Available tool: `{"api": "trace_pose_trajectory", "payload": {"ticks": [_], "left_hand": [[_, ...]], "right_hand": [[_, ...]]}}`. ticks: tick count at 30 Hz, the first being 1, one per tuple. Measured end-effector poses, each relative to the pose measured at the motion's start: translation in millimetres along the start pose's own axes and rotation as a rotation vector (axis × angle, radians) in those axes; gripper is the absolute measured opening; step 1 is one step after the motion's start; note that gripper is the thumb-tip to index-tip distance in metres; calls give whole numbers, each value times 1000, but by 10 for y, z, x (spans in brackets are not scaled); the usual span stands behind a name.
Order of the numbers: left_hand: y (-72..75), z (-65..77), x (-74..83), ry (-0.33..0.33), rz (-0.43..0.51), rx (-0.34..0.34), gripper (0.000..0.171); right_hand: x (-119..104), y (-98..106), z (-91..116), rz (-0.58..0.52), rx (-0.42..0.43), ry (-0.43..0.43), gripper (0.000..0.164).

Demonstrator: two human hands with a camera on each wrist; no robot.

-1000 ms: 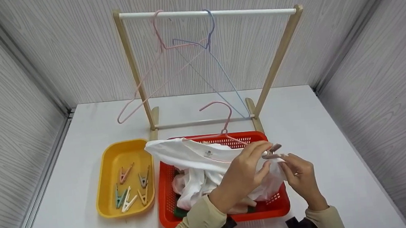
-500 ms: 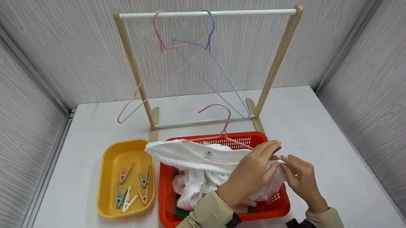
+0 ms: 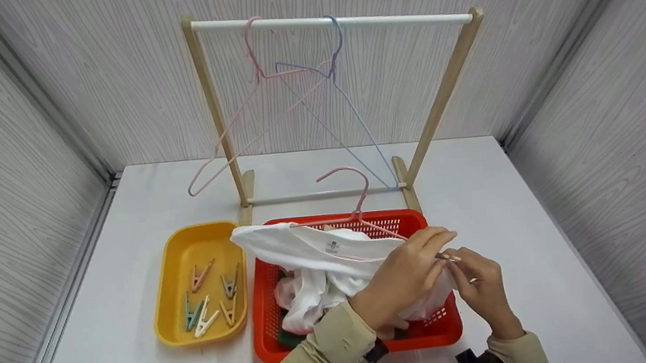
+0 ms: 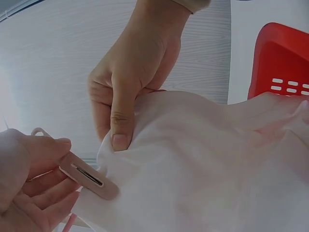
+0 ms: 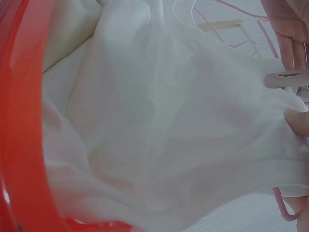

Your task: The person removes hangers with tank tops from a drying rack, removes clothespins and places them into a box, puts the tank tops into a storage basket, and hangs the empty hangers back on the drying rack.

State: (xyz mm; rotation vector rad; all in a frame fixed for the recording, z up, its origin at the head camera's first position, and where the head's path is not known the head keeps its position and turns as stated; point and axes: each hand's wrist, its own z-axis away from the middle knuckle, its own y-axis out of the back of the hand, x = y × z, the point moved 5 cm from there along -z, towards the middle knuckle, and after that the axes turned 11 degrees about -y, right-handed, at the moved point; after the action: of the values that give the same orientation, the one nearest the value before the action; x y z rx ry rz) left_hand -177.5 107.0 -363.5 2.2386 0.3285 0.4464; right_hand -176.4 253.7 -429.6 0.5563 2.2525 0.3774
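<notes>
A white shirt [image 3: 287, 244] hangs over a pink hanger [image 3: 364, 192], its neckline and small printed label facing up. My left hand [image 3: 400, 278] pinches a beige-pink clothespin [image 4: 89, 176] between thumb and fingers. In the left wrist view the clothespin's tip lies on the shirt's shoulder edge. With thumb and fingers, my right hand [image 3: 482, 285] pinches the shirt cloth just beside it; the left wrist view shows its thumb on top of the fabric. A pink hanger end [image 5: 285, 210] shows below the cloth in the right wrist view.
A red basket [image 3: 260, 330] with more clothes sits under the shirt. Left of it, a yellow tray [image 3: 162, 298] holds several clothespins [image 3: 206, 320]. Behind stands a rack with a white rail [image 3: 402, 18], carrying a pink hanger [image 3: 229, 131] and a blue hanger [image 3: 361, 121].
My left hand has moved right with the clothespin, up to the shirt's shoulder beside my right hand. My right hand stays almost still, gripping the cloth; the hanger has dipped slightly.
</notes>
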Motion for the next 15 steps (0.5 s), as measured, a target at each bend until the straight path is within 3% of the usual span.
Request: {"api": "trace_pose_trajectory", "payload": {"ticks": [4,10,15], "left_hand": [[-19,-2,-6,-9,49,3,32],[-18,-1,-19,-22,63,15,30],[-5,-5,-20,-32,119,55,27]], "right_hand": [[10,2,10,1,6,-2,9],[35,-3,26,-5,6,-14,23],[28,0,27,6,7,-13,11]]}}
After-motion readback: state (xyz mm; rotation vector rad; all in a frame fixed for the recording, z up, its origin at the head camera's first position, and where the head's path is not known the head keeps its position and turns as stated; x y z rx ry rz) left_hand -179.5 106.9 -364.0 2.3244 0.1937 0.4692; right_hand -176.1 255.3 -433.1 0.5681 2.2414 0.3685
